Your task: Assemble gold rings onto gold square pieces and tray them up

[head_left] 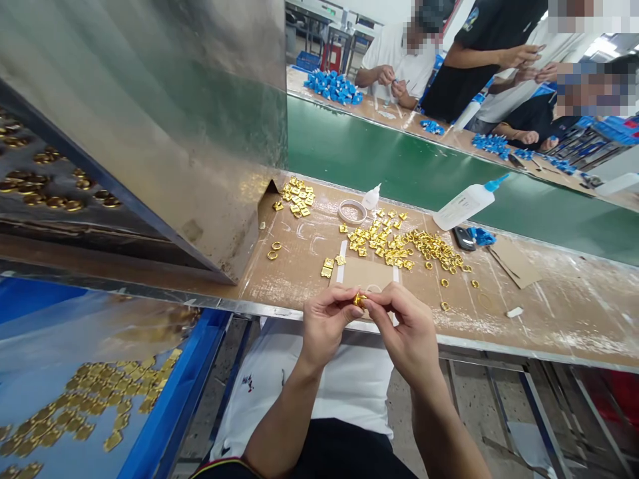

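Between my two hands is a small gold ring (359, 301), pinched by the fingertips just above the front edge of the bench. My left hand (323, 322) grips it from the left with thumb and forefinger. From the other side my right hand (407, 329) closes on it too. My fingers hide part of it. Under and beyond the hands lies a cardboard piece (364, 274) with white tape strips. Past that are a heap of gold square pieces (379, 236) and a pile of gold rings (436, 249). A few square pieces (327, 267) lie just left of the cardboard.
A large metal housing (200, 133) stands at left. A glue bottle (466, 205), a small white bottle (371, 197) and a tape roll (352, 211) are on the bench. Behind runs a green conveyor belt (399, 156), with co-workers beyond. A blue crate (164, 412) holds gold pieces.
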`<state>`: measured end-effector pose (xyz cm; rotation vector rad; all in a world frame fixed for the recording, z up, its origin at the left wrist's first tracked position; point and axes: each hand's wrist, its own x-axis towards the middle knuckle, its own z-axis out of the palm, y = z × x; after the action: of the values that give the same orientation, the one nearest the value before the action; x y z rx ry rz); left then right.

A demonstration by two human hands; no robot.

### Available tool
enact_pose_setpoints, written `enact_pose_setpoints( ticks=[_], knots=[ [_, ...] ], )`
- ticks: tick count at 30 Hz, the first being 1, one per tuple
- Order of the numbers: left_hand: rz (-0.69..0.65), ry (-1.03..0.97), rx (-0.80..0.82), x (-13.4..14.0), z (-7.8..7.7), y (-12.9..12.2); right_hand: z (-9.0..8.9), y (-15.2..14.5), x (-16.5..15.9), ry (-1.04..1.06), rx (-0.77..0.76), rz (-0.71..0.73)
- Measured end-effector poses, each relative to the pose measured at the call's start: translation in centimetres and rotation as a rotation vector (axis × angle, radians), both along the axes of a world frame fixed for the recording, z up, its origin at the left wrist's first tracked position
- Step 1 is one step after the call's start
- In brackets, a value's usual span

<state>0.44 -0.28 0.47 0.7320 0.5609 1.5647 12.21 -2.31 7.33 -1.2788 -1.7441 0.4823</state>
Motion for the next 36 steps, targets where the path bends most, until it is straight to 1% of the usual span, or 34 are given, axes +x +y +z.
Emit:
enact_pose_setpoints(
  ticks=[5, 13, 21, 25, 27, 28, 29, 31, 33, 36],
  knots=[
    [0.024, -0.007, -0.006, 0.1, -0.1, 0.1, -0.3, 0.1, -0.2, -0.023, 0.001, -0.019],
    [0.047, -0.031, -0.036, 0.0, 0.1, 0.1, -0.1, 0.2, -0.6, -0.063, 0.025, -0.031],
    [0.022, 0.02, -0.076, -0.1, -0.2, 0.2, -0.2, 0.3, -0.6, 0.029, -0.046, -0.054],
    [0.006, -0.008, -0.146, -0.4, -0.1, 0.3, -0.6, 0.0, -0.4, 0.111, -0.107, -0.06],
    [-0.038, -0.072, -0.195, -0.6, 0.0, 0.4, -1.2, 0.0, -0.2, 0.138, -0.09, -0.094],
    [-0.08, -0.112, -0.222, -0.7, 0.2, 0.4, -1.5, 0.1, 0.0, 0.144, -0.069, -0.091],
    [-0.13, -0.156, -0.249, -0.8, 0.3, 0.4, -1.9, 0.2, 0.1, 0.151, -0.045, -0.067],
    [-0.236, -0.241, -0.303, -0.9, 0.6, 0.3, -2.7, 0.4, 0.3, 0.177, -0.024, 0.031],
    [-0.32, -0.301, -0.346, -0.9, 0.8, 0.1, -3.3, 0.5, 0.5, 0.217, -0.048, 0.13],
    [-0.382, -0.326, -0.362, -0.7, 0.9, -0.2, -3.7, 0.4, 0.5, 0.282, -0.091, 0.184]
  ],
)
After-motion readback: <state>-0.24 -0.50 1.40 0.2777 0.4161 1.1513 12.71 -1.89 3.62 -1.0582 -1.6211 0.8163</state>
